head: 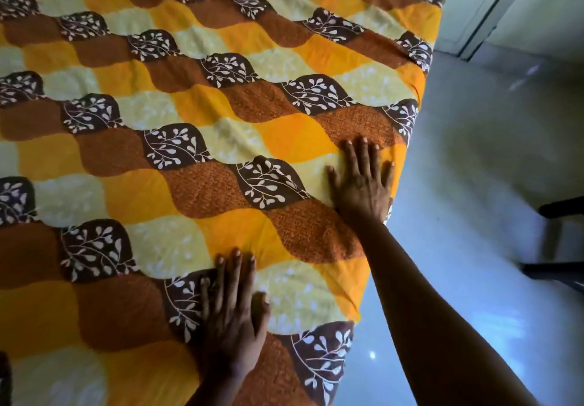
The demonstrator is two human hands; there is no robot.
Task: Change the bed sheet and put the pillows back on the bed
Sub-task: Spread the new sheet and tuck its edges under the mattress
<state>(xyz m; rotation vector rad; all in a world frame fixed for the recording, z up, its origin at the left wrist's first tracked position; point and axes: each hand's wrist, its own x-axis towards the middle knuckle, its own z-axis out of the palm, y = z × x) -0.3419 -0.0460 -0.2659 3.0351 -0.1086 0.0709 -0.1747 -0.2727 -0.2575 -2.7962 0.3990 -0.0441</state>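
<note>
A bed sheet (189,115) with orange, yellow and brown wavy patches and white leaf prints covers the bed across most of the view. My left hand (235,314) lies flat on it near the bottom middle, fingers straight and pointing away from me. Farther off, my right hand (363,181) presses flat on the sheet close to the bed's right edge, fingers spread. The sheet hangs over that right edge (347,282). No pillow is in view.
A pale glossy floor (474,216) runs along the right of the bed. A white door or wall panel (493,4) stands at the top right. Dark furniture legs (559,266) show at the right edge.
</note>
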